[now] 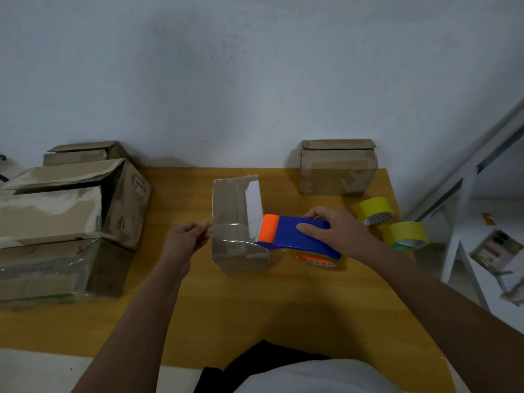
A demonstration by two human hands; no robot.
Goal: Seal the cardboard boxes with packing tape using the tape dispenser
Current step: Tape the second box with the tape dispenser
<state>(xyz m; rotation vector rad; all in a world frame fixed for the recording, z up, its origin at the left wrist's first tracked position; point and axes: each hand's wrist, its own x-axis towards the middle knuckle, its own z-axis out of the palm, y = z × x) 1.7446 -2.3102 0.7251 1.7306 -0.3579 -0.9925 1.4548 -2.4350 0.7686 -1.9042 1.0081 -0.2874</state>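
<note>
Cardboard small brown box (239, 222) is sitting mid-table on the yellow wooden tabletop (255, 307), its printing unreadable, while the right hand (333, 231) is gripping the blue-and-orange tape dispenser (295, 232) against it, hiding the roll, and the left hand (185, 236) is pinching clear tape at the box's left edge.

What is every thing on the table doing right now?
Small box: flaps closed, clear tape across it.
Tape dispenser: held at the box's right edge.
Right hand: grips the dispenser.
Left hand: pinches the tape end.
Yellow tape rolls: lying unused.
Far box: closed.
Big boxes: flaps open.
</note>
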